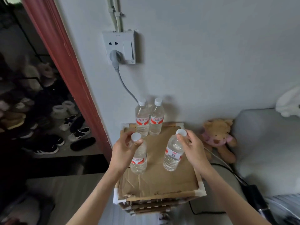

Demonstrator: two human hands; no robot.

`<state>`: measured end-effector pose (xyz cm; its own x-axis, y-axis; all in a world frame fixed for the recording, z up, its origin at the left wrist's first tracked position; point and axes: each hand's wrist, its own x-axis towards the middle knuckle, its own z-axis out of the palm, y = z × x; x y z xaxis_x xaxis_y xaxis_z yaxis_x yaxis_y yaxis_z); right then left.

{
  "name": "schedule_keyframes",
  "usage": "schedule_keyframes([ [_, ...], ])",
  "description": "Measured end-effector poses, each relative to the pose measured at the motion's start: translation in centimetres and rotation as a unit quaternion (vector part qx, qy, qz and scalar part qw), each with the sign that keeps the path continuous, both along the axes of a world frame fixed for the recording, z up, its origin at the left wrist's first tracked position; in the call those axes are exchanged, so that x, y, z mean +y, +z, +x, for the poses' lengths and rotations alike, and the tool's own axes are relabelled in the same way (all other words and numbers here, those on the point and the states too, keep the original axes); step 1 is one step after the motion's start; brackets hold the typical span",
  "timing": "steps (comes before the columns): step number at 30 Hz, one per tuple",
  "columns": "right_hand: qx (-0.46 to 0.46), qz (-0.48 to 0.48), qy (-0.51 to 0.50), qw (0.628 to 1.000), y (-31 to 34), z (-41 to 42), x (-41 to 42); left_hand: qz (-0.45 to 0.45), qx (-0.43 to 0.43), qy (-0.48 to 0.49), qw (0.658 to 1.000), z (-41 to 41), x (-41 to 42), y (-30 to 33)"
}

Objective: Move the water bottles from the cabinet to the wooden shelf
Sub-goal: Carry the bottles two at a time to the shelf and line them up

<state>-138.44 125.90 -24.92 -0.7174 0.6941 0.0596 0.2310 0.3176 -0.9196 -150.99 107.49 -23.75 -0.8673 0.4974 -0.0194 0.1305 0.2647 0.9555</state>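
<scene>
we've got our left hand [123, 150] pinched round the neck of one water bottle [139, 158], fingers curled just under its white cap, and our right hand [193, 148] doing the same on a second bottle [172, 154], fingertips on the cap and neck. the left one stands pretty much upright, the right one leans a bit toward the left. can't tell if their bases are touching the top or just off it. both are over the cardboard-covered top [162, 181] of a small wooden stand with white-taped corners. two more bottles [149, 119] stand upright side by side, touching, at the back edge against the wall. above them there's a wall socket [119, 47] with a grey plug and cable. a teddy bear [217, 138] sits off to the right by a grey cushion, and shoes [53, 127] are piled on the left.
</scene>
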Motion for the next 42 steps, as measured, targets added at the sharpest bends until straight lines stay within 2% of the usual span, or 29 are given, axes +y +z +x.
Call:
schedule_keyframes([
  [9,-0.009,0.022,0.075,0.997,-0.1,-5.3,7.6,-0.011,0.01,0.056,0.998,-1.4,5.7,0.6],
  [14,-0.032,0.001,0.106,0.994,-0.3,-6.3,9.6,-0.041,0.012,0.054,0.998,-1.9,7.4,0.9],
  [19,-0.04,-0.019,0.192,0.98,0.5,-5.5,10.8,-0.107,0.063,-0.027,0.992,-2.9,6.6,0.4],
  [22,-0.059,-0.021,0.255,0.965,0.9,-4.7,11.3,-0.091,0.083,-0.077,0.989,-3.7,5.6,0.5],
  [27,-0.081,0.06,0.2,0.975,1.8,-5.4,11.5,-0.045,0.065,-0.126,0.989,-4.5,5.6,1.3],
  [32,-0.095,0.145,0.124,0.977,1.8,-6.2,10.6,-0.052,0.078,-0.054,0.994,-4.9,6.0,1.0],
  [35,-0.087,0.137,0.128,0.978,1.3,-6.3,10.4,-0.062,0.093,-0.031,0.993,-5.0,5.9,1.2],
  [40,-0.103,0.073,0.171,0.977,0.6,-5.9,10.5,-0.041,0.072,-0.156,0.984,-5.2,5.6,1.2],
  [42,-0.102,0.065,0.168,0.978,0.3,-5.9,10.6,-0.036,0.064,-0.145,0.987,-5.2,5.5,1.1],
])
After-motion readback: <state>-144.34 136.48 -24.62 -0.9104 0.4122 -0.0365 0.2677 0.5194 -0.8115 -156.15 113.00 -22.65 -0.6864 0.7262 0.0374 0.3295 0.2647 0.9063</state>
